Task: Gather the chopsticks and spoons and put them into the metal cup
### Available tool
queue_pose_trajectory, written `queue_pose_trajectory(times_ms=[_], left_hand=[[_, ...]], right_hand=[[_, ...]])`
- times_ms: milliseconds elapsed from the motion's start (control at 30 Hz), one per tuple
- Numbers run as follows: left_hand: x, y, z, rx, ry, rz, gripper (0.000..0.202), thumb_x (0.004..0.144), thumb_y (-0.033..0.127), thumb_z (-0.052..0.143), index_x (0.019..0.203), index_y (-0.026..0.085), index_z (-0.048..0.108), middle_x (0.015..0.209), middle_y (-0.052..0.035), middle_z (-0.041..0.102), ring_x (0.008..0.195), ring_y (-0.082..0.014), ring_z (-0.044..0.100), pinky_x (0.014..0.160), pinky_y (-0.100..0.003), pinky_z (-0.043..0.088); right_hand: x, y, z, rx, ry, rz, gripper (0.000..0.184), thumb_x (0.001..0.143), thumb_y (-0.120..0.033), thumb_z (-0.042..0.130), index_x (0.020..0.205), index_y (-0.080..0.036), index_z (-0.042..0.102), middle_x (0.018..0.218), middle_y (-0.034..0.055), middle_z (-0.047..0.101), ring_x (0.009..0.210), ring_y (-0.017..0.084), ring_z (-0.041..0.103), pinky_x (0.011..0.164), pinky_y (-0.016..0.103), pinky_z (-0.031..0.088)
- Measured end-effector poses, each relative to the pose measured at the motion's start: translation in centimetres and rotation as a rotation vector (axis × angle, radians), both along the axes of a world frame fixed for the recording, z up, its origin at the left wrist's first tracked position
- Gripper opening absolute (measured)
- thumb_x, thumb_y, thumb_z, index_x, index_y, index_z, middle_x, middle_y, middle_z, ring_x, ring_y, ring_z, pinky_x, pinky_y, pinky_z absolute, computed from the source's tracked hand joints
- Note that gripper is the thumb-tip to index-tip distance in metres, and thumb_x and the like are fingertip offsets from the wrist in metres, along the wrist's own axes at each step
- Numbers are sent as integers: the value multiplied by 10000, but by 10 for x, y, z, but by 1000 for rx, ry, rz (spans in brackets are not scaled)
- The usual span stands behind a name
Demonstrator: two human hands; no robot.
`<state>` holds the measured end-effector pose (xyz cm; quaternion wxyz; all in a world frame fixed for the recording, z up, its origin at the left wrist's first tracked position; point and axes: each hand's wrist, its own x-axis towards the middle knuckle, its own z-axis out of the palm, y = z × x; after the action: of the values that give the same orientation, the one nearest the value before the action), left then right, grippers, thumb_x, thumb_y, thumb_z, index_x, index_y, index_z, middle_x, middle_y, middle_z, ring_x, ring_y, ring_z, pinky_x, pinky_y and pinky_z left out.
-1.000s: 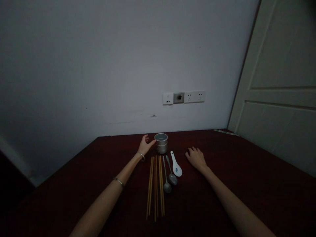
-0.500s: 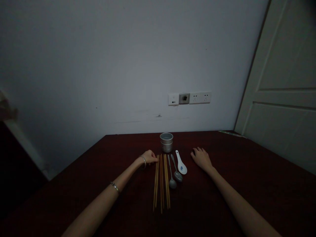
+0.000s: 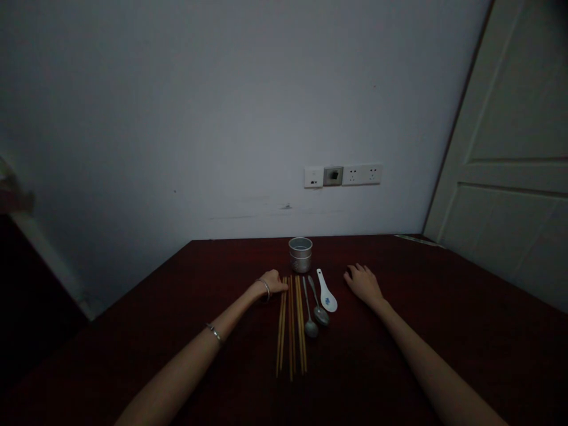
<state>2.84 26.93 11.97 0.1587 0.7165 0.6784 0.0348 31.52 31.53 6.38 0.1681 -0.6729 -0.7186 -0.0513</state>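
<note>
My left hand (image 3: 274, 282) is closed, its thumb and fingers pinched at the far ends of the leftmost pair of chopsticks (image 3: 281, 331). Beside that pair lie darker reddish chopsticks (image 3: 291, 337) and another light wooden pair (image 3: 300, 328), all roughly parallel. To their right are a metal spoon (image 3: 311, 329) with a round bowl, a second metal spoon (image 3: 321, 316) and a white ceramic spoon (image 3: 327, 300) with a blue mark. Flat on the table, right of the ceramic spoon, my right hand (image 3: 364, 284) rests with fingers spread, holding nothing. A metal cup (image 3: 300, 260) stands upright behind the chopsticks.
The dark red table (image 3: 213, 384) reaches back to a pale wall (image 3: 239, 118) with sockets and a switch (image 3: 342, 176). On the right stands a white panelled door (image 3: 510, 148). A patterned strip (image 3: 419, 241) lies along the far right table edge.
My left hand has shifted slightly right, further over the ends of the leftmost chopsticks. My right hand stays in place. The view has moved a little.
</note>
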Motion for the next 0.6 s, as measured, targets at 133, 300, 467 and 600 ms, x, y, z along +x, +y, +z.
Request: queue_pose_trajectory(times_ms=[133, 300, 467, 600], left_hand=[[6, -1, 2, 29, 70, 38, 297, 632, 388, 546, 683, 113, 644, 650, -107, 638, 627, -181, 608, 494, -213, 390], [9, 2, -1, 53, 93, 79, 382, 608, 415, 567, 823, 112, 658, 828, -149, 662, 765, -219, 628, 538, -219, 419], [10, 7, -5, 62, 99, 97, 430, 609, 432, 561, 877, 110, 657, 880, -158, 660, 793, -231, 632, 551, -225, 439], [12, 7, -6, 77, 100, 133, 425, 604, 426, 572, 878, 114, 662, 889, -158, 662, 807, -229, 634, 570, -219, 445]], right_hand=[[1, 1, -2, 15, 5, 4, 441, 836, -339, 331, 1165, -113, 519, 1233, 164, 479, 1179, 294, 372, 942, 391, 283], [1, 1, -2, 6, 1, 0, 449, 832, -345, 331, 1172, -116, 514, 1242, 159, 473, 1179, 299, 372, 938, 394, 287], [1, 3, -2, -10, 11, 11, 450, 836, -340, 325, 1173, -108, 511, 1240, 166, 475, 1188, 279, 369, 953, 388, 267], [2, 4, -3, -9, 19, 9, 443, 833, -340, 334, 1171, -113, 511, 1252, 162, 465, 1200, 274, 355, 956, 387, 264]])
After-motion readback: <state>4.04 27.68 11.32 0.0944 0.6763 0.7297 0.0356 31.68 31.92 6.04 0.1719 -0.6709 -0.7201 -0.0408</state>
